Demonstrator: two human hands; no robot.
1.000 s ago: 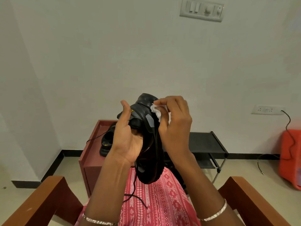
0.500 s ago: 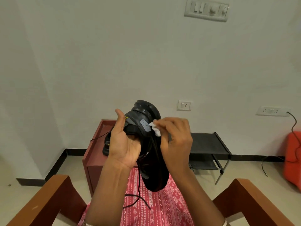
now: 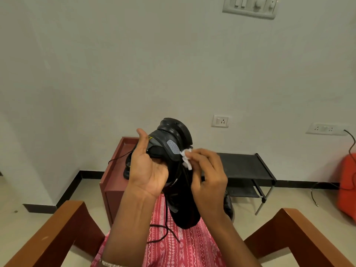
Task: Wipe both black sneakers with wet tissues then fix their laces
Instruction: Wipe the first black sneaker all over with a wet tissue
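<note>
Between right fingers and sneaker, white tissue.

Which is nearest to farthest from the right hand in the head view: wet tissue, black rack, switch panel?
From the right hand:
1. Wet tissue, pinched in its fingers against the sneaker.
2. Black rack, just behind, to the right.
3. Switch panel, high on the wall.

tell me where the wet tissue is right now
In the head view the wet tissue is near centre, pinched in the right hand and pressed against the side of the black sneaker that the left hand holds up.
</note>
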